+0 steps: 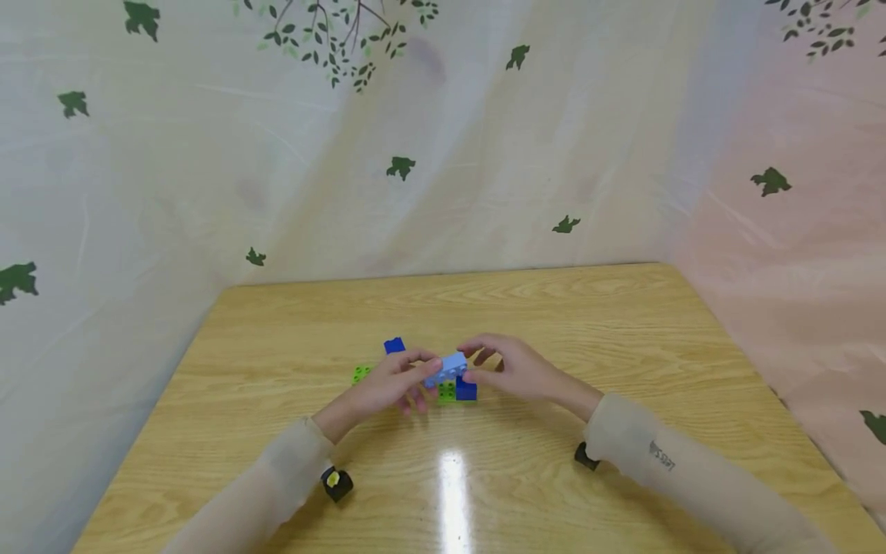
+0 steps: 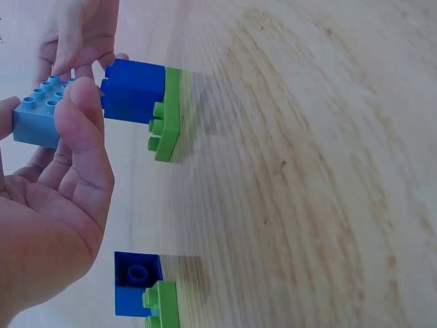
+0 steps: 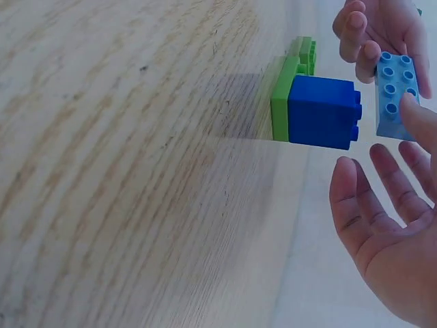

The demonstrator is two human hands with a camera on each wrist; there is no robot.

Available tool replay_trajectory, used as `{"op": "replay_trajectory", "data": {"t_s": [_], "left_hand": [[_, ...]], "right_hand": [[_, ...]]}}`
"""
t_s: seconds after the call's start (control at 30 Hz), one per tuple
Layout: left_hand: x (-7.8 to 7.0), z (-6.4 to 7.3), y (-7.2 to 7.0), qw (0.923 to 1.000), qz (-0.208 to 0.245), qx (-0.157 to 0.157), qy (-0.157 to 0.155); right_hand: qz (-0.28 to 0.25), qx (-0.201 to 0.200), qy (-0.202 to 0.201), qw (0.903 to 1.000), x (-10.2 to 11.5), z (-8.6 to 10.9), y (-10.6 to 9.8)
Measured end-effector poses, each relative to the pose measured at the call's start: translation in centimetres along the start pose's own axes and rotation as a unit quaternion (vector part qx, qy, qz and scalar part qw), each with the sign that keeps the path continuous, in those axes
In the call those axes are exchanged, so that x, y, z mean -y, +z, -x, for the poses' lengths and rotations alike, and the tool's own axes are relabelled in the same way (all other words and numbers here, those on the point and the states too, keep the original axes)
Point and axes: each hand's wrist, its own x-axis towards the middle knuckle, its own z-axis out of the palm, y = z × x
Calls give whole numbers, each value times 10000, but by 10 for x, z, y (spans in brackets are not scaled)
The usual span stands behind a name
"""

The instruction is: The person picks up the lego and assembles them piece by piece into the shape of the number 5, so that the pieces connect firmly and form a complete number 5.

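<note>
My left hand [image 1: 398, 378] pinches one end of a light blue brick [image 1: 453, 364] above the table. In the left wrist view its studs show between the thumb and fingers. My right hand [image 1: 515, 369] is at the brick's other end with its fingers loosely curved. Its thumb [image 3: 422, 123] overlaps the brick in the right wrist view, while the other fingertips show just past the brick's end. Close below the hands, a dark blue brick [image 3: 321, 111] stands on one end of a green plate [image 3: 280, 102], whose bare studs show beside it.
Farther left on the wooden table [image 1: 554, 477] are another dark blue brick [image 1: 394, 345], its hollow underside facing the left wrist camera, and a second green studded piece [image 1: 361, 374], partly behind my left hand. A printed cloth [image 1: 457, 215] hangs behind the table.
</note>
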Motion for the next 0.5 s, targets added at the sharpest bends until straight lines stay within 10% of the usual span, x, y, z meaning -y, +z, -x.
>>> {"op": "replay_trajectory", "data": {"t_s": [0.5], "left_hand": [[-5, -1, 3, 9999, 2, 120, 72]], "right_hand": [[-402, -385, 74, 9984, 2, 4, -1]]}}
